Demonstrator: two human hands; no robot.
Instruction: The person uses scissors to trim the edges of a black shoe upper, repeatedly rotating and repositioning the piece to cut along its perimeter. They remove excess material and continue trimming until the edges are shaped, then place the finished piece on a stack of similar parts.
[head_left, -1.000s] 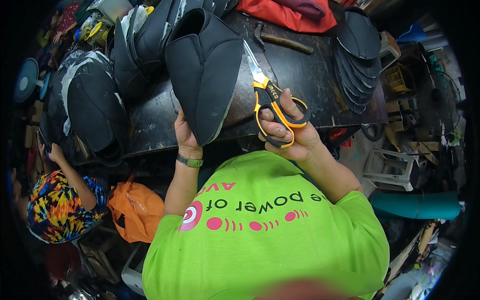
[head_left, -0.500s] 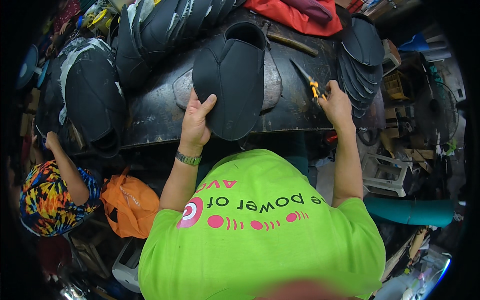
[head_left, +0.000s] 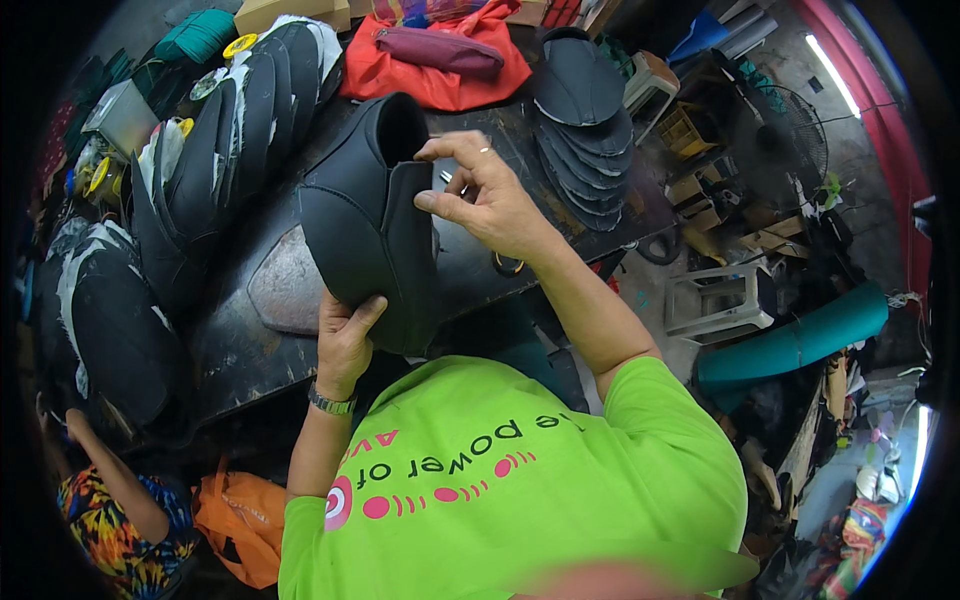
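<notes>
My left hand (head_left: pixel 345 335) grips the black shoe upper (head_left: pixel 370 225) from below; my right hand (head_left: pixel 480 190) pinches its opening edge, inspecting; next, careful turning.

Black shoe upper (head_left: pixel 365 215), held up over your dark workbench (head_left: pixel 240 350).

You hold a matte black, boot-shaped piece with curved seam lines, its opening (a dark, oval collar) at the top, facing away from you. Your left hand (head_left: pixel 345 335) grips its lower edge from beneath; your right hand (head_left: pixel 480 195) pinches the vertical edge just below the opening.
</notes>
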